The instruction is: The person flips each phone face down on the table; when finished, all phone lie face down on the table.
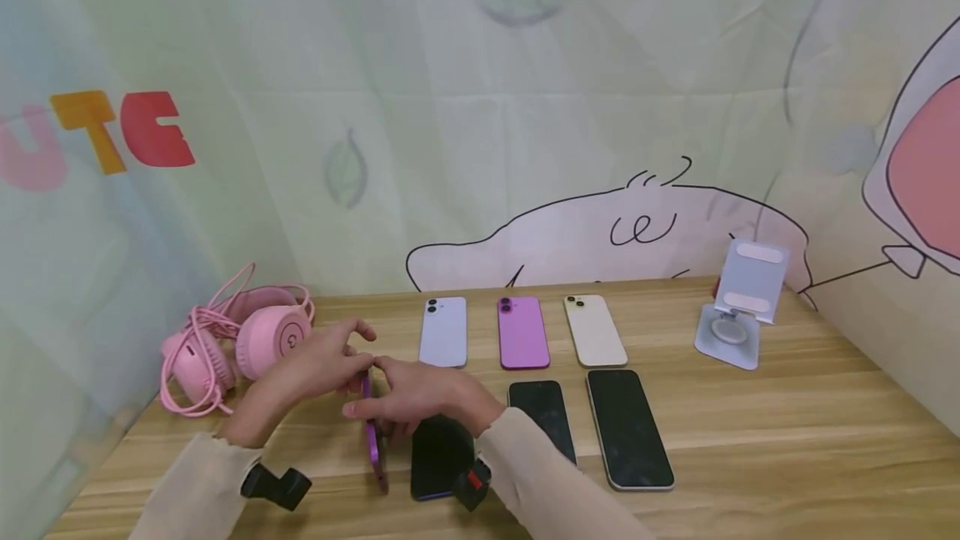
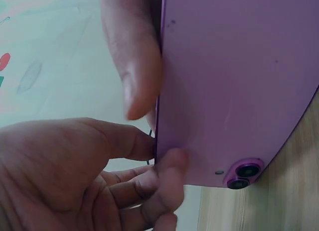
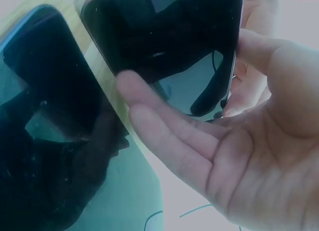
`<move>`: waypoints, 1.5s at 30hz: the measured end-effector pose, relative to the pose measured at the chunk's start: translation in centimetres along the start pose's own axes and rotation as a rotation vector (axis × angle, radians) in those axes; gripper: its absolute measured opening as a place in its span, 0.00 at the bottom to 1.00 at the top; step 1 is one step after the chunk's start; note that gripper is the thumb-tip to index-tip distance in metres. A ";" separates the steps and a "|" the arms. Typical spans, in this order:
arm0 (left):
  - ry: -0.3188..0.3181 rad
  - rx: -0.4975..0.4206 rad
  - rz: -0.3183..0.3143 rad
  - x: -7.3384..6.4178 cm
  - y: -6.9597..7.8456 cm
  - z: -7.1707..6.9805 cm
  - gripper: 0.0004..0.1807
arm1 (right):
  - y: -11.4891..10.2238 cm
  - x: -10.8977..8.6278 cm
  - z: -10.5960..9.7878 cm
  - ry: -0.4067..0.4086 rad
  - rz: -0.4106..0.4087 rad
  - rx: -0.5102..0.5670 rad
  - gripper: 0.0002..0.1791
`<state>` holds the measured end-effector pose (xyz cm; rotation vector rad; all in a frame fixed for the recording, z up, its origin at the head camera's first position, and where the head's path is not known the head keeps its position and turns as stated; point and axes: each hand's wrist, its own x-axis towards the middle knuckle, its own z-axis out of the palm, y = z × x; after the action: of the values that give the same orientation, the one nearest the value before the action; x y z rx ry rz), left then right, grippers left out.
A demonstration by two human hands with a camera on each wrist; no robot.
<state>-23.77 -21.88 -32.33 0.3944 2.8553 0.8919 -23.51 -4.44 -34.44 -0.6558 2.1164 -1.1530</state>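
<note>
A purple smartphone (image 1: 371, 432) stands tilted up on its long edge, held between both hands. My left hand (image 1: 330, 361) pinches it near the end with the two camera lenses (image 2: 244, 173); in the left wrist view a fingertip presses its purple back (image 2: 234, 91). My right hand (image 1: 427, 394) grips it along the upper edge, fingers lying over the dark screen (image 3: 164, 37) in the right wrist view. Close beside it, partly beneath the right hand and wrist, a phone with a black screen (image 1: 441, 461) lies flat.
Lilac (image 1: 443, 336), pink-purple (image 1: 523, 336) and cream (image 1: 596, 332) phones lie back-up in a row behind. Two black-screened phones (image 1: 542, 411) (image 1: 630, 432) lie at the right. Pink headphones (image 1: 262, 340) sit at the left; a folding phone stand (image 1: 742, 298) stands at the far right.
</note>
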 end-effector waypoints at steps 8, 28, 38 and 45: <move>-0.057 -0.036 0.013 -0.1 -0.3 -0.2 0.23 | -0.2 -0.2 0.1 0.023 0.017 0.042 0.39; -0.223 -0.054 -0.048 -0.5 -0.9 -0.2 0.28 | 0.2 0.0 -0.3 0.130 0.020 -0.006 0.46; -0.274 -0.061 -0.055 -0.4 -1.5 0.0 0.22 | 0.4 0.1 -0.1 0.104 0.055 -0.025 0.49; -0.287 -0.018 -0.083 -0.3 -1.5 0.1 0.23 | 0.7 0.1 0.3 0.073 0.070 -0.008 0.50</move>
<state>-23.80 -23.08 -33.30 0.3658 2.5799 0.7751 -23.48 -4.32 -35.19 -0.5464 2.1881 -1.1464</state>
